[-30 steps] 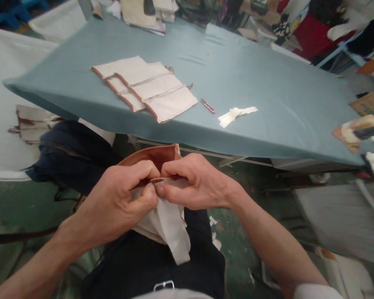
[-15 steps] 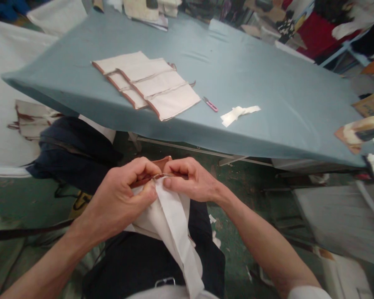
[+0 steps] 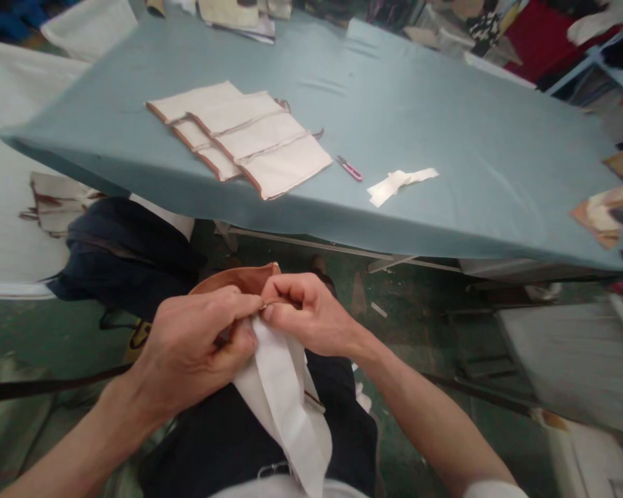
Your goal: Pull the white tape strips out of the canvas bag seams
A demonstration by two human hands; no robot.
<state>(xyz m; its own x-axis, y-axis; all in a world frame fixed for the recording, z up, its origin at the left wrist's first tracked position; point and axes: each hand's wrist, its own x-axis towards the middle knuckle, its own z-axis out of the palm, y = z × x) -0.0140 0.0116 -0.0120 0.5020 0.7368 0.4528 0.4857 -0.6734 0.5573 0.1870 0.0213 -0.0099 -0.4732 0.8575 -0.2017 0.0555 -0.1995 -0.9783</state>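
Note:
In front of my lap hangs a cream fabric piece with brown edging, a long white strip of it trailing down toward my waist. My left hand pinches its upper edge between thumb and forefinger. Right beside it, my right hand is closed on the same edge, gripping a thin brown cord or binding. A brown flap of the piece stands up behind the fingers. What lies inside the pinch is mostly hidden by the fingertips.
On the blue-covered table lie overlapping cream panels with brown edges, pink thread snips and white fabric scraps. An iron rests at the right end. Dark cloth hangs at the left, below the table edge.
Both hands have shifted slightly left and down with the fabric piece. The left hand has turned so its back shows more, and more of the brown flap shows behind the fingers.

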